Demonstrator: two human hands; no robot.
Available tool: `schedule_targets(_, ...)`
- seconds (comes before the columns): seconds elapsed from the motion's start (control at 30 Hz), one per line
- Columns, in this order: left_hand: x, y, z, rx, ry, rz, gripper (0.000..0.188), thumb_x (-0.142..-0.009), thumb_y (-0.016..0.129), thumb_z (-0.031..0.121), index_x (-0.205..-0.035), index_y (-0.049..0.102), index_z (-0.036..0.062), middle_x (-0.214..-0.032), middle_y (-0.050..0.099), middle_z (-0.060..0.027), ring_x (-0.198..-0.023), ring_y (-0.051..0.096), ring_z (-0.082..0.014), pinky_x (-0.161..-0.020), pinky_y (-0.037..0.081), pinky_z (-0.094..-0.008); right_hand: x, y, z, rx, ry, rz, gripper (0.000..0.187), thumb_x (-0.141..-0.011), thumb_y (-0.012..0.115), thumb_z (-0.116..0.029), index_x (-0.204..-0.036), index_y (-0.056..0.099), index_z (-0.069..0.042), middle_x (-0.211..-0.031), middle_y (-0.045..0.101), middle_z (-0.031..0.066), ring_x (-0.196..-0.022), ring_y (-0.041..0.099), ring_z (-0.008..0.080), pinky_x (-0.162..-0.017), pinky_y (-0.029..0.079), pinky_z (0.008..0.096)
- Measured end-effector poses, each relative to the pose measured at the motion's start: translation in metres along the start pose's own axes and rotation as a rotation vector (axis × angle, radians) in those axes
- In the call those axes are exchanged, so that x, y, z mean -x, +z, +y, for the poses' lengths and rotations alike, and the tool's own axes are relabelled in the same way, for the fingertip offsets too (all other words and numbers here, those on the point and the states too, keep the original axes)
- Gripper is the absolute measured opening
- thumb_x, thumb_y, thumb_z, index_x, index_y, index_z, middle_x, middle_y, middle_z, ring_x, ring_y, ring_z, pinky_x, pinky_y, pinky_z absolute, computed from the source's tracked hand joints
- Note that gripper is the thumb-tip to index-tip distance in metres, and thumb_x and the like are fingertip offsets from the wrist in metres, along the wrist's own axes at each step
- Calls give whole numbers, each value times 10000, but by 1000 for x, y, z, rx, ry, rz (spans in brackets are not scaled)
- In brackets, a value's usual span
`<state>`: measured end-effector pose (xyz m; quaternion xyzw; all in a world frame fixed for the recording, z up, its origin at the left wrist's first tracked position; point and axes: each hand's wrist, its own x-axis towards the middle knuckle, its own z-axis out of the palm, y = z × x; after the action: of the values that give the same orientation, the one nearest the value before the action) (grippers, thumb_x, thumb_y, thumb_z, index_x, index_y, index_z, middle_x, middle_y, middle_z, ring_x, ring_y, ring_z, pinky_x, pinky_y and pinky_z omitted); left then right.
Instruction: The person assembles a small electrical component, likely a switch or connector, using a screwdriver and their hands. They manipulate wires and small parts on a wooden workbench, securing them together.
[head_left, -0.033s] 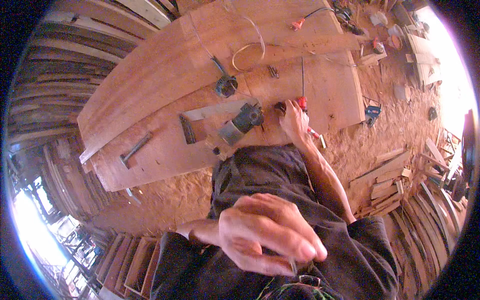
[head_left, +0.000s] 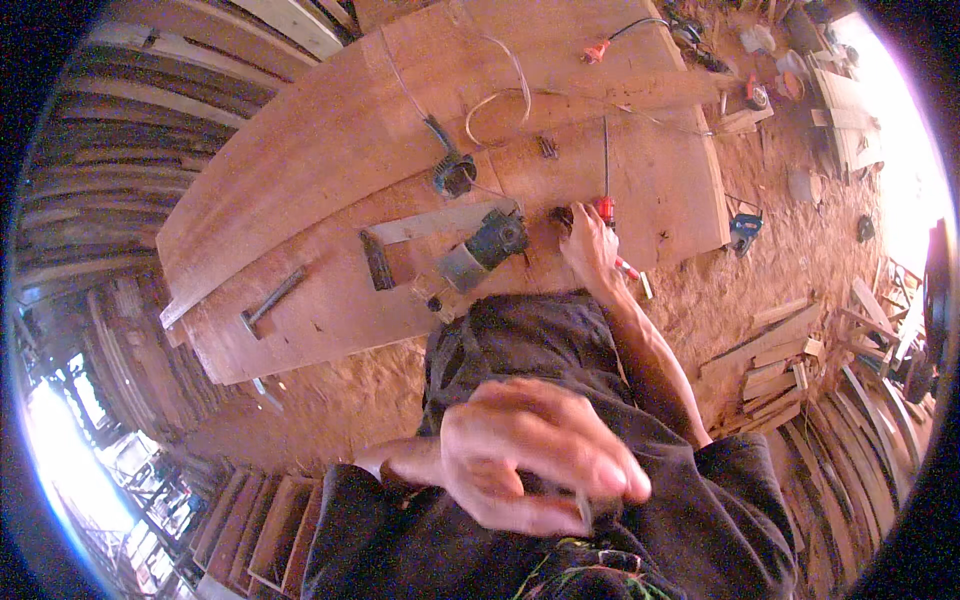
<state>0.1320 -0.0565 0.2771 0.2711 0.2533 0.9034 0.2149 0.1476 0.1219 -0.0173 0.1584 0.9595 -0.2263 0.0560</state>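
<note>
My left hand (head_left: 535, 450) is raised in front of my chest, blurred, its thumb and fingers closed together. Something thin may be between the fingertips; I cannot make it out. On the wooden board, my right hand (head_left: 590, 245) closes its fingers on a small black part (head_left: 562, 214), mostly hidden by them. Beside it lies a screwdriver (head_left: 606, 209) with a red handle, its long shaft pointing away. A red, pale-ended stick (head_left: 630, 268) shows by the wrist. Left of this hand rests a power tool's motor body (head_left: 485, 248), and farther off its black corded end piece (head_left: 455, 173).
A try square (head_left: 377, 262) lies partly under the motor body, a hammer (head_left: 270, 302) farther left. Several small dark screws (head_left: 547, 148) sit beyond. A red plug (head_left: 596, 51) is near the board's (head_left: 320, 180) far edge. A blue tool (head_left: 744, 232) and wood offcuts (head_left: 775, 375) lie at right.
My left hand has shifted very slightly, with its fingers still together. The right hand and the things on the board look the same.
</note>
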Motion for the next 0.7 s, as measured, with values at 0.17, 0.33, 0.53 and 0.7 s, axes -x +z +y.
schedule_targets(0.17, 17, -31, -17, -9, -99, 154, 473, -799, 738, -24, -1237, 559, -52, -1064, 663, -256, -919, 683, -332, -797, 556, -429, -7, 0, 0, -7, 111, -64, 460, -805, 702, -183, -1218, 564, -35, -1166, 626, 170, -1043, 627, 387, -833, 527, 494)
schedule_targets(0.33, 22, -39, -21, -51, -150, 281, 413, -839, 714, -17, -1225, 565, -32, -1094, 656, -219, -995, 664, -314, -823, 570, -431, -6, -12, -7, -48, 106, -35, 462, -824, 651, -153, -1259, 529, -56, -1143, 622, 193, -954, 645, 423, -769, 538, 518)
schedule_targets(0.53, 23, -40, -18, -57, -178, 302, 403, -845, 716, -4, -1218, 567, -31, -1082, 652, -209, -1031, 650, -312, -827, 586, -442, 0, -40, -19, -208, 80, 91, 362, -867, 671, -223, -1183, 585, -68, -1086, 641, 169, -892, 665, 383, -764, 540, 459)
schedule_targets(0.7, 25, -43, -21, -84, -168, 314, 416, -840, 726, 2, -1222, 563, -21, -1075, 651, -205, -1019, 653, -305, -810, 588, -445, 9, -53, -18, -700, 216, 259, 191, -907, 679, -201, -1011, 682, -42, -850, 696, 85, -780, 634, 197, -730, 502, 323)
